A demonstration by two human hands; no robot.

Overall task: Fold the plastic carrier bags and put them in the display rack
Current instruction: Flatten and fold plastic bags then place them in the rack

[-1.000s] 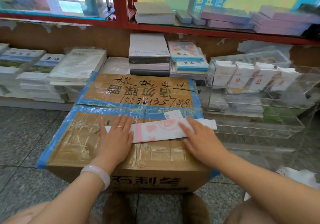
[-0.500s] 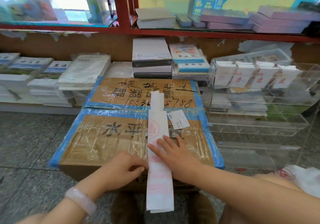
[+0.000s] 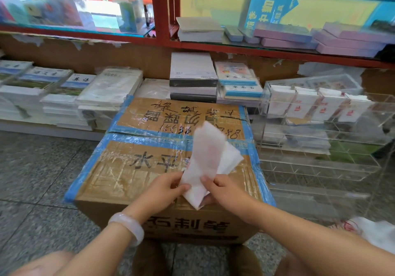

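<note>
A white carrier bag with pink print (image 3: 208, 156), folded into a long strip and doubled over, is lifted above the taped cardboard box (image 3: 119, 168). My left hand (image 3: 164, 187) pinches its lower left edge. My right hand (image 3: 222, 188) grips its lower right part, thumb on top. The strip's free end stands up and is blurred. The clear acrylic display rack (image 3: 320, 153) stands to the right of the box; its top row holds several folded white bags (image 3: 307, 104).
Stacks of books and paper packs (image 3: 106, 91) line the low shelf behind the box. A red-framed glass cabinet (image 3: 162, 19) stands above. Loose white bags (image 3: 376, 233) lie on the floor at the lower right. Grey stone floor lies to the left.
The strip lay flat along the box under my right palm; both hands have since picked up its near end and folded it upward, off the box.
</note>
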